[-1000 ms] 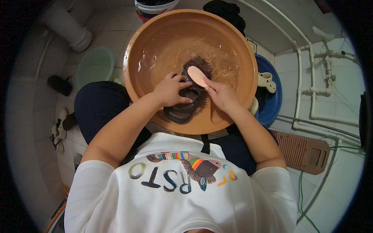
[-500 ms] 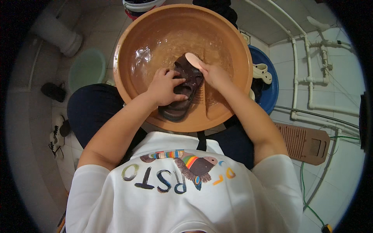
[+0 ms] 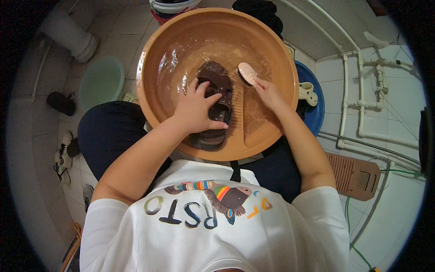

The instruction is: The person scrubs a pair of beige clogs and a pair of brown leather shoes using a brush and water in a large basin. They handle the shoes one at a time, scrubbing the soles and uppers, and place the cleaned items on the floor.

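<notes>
A dark brown sandal (image 3: 216, 78) lies slantwise in a large orange-brown basin (image 3: 149, 97) of water, its near end by the basin's front wall. My left hand (image 3: 195, 111) grips the sandal around its middle, thumb on the right side and fingers over the straps; part of the sandal is hidden beneath it. In my right hand (image 3: 271, 94) is a scrubbing brush (image 3: 247, 72) with a pale pink back and dark bristles. The brush is held over the water, apart from the sandal and to its right. A ribbed washboard section (image 3: 237, 106) is moulded into the basin beside the sandal.
A blue tub (image 3: 316, 119) with a cream clog (image 3: 308, 94) stands right of the basin. Farther right are a brown washboard (image 3: 355, 174) and white wall pipes (image 3: 346, 86). On the left are a pale green basin (image 3: 103, 81), a dark shoe (image 3: 61, 104) and black-and-white shoes (image 3: 64, 156).
The brush has moved right, off the sandal, with my right hand. My left hand has shifted its hold, its fingers spread wider, and the sandal now lies a little straighter.
</notes>
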A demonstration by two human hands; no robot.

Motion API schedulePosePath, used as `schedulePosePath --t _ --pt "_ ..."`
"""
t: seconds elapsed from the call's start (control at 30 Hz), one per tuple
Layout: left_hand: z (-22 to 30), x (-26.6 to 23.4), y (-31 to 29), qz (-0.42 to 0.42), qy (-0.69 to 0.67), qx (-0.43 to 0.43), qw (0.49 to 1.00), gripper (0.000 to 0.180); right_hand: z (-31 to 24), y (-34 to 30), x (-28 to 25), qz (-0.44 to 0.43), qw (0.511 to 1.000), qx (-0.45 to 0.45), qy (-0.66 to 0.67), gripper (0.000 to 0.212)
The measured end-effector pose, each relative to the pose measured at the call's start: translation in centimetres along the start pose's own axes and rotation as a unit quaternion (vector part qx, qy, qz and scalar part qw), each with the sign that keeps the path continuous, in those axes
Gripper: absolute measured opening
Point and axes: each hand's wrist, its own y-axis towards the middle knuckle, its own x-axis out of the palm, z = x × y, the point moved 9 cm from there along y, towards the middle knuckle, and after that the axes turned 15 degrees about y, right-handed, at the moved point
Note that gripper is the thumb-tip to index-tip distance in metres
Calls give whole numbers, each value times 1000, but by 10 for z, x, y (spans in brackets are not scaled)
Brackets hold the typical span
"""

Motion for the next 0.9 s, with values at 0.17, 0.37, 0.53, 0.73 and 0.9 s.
schedulePosePath --t 0.17,0.37,0.53,0.73,0.9 --pt "-6 31 5 -56 -52 57 995 78 -88 -6 28 -57 984 -82 -148 31" --pt "-11 32 5 -11 -51 74 996 75 -126 63 65 -85 968 -115 -206 32" --pt "-12 36 3 -46 -83 32 995 77 -68 18 8 -184 939 -174 -234 31" --pt "-9 40 6 -45 -49 79 995 77 -116 47 64 -124 960 -80 -239 32" --pt "-14 37 4 -26 -37 51 998 77 -96 51 49 -135 960 -140 -203 31"
